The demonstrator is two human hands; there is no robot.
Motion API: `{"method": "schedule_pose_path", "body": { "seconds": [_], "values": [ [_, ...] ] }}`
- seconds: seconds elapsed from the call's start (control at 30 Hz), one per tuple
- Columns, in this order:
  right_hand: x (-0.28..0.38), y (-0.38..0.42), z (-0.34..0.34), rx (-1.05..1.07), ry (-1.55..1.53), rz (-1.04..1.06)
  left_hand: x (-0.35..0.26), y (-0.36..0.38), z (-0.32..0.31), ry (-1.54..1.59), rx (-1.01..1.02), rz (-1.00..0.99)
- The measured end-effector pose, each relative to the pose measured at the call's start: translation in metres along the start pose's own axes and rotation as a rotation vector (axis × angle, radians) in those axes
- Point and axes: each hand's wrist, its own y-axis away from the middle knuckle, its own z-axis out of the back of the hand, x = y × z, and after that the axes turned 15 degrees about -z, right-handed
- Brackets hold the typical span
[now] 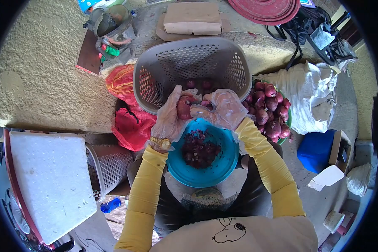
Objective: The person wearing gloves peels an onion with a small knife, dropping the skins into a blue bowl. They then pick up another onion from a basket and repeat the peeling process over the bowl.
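My left hand [170, 114], in a clear plastic glove, is closed around a red onion [184, 107] above a blue basin [181, 170]. My right hand [227, 108], gloved the same way, meets it from the other side with its fingers curled in. A small purple piece shows at its fingertips; I cannot make out what they grip. Dark onion skins and trimmings [199, 150] lie in the basin. Just beyond my hands stands a grey perforated basket [193, 54] with a few red onions [207, 84] at its bottom.
Red onions [266, 107] fill a green-rimmed container to the right, beside a white sack [313, 101]. Red mesh bags [132, 126] lie left of the basket. A blue container [316, 152] stands farther right, a white foam board [50, 180] at the left, a cardboard box [192, 17] behind.
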Motion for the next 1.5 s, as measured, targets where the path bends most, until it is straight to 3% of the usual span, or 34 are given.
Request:
{"method": "schedule_pose_path", "body": {
  "seconds": [0.1,0.23,0.3,0.4,0.53,0.63,0.73,0.87,1.2,1.27,1.37,1.5],
  "values": [
    [0.003,-0.001,0.002,0.124,-0.016,-0.054,0.002,-0.001,-0.001,0.019,-0.005,-0.012],
    [0.013,0.005,0.006,0.035,0.021,-0.043,0.008,-0.006,0.015,0.006,0.032,-0.012],
    [0.004,0.005,0.000,0.031,0.138,0.013,0.012,-0.008,0.021,-0.154,0.083,-0.108],
    [-0.002,0.001,-0.002,0.017,0.116,0.195,0.007,-0.008,0.023,0.043,0.080,0.017],
    [0.004,0.004,0.000,-0.050,0.015,0.254,0.007,-0.004,0.011,-0.014,-0.043,-0.064],
    [0.010,0.006,-0.004,0.364,0.167,0.229,-0.003,-0.006,0.015,0.029,0.012,-0.025],
    [0.015,0.012,-0.007,0.514,0.209,0.242,-0.006,-0.009,0.021,0.137,-0.044,-0.017],
    [0.025,0.015,-0.006,0.551,0.229,0.212,-0.007,-0.008,0.020,0.220,-0.041,0.015],
    [0.023,0.010,0.002,0.509,0.185,0.139,-0.002,-0.009,0.021,0.197,0.015,-0.020],
    [0.017,0.010,-0.002,0.229,0.073,0.209,-0.005,-0.008,0.020,0.201,0.044,-0.002],
    [0.016,0.006,0.002,0.074,0.090,0.096,-0.006,-0.007,0.013,0.185,0.024,0.009],
    [0.011,0.002,0.013,0.104,0.078,-0.005,-0.002,-0.005,0.010,0.149,-0.031,0.018]
  ]
}}
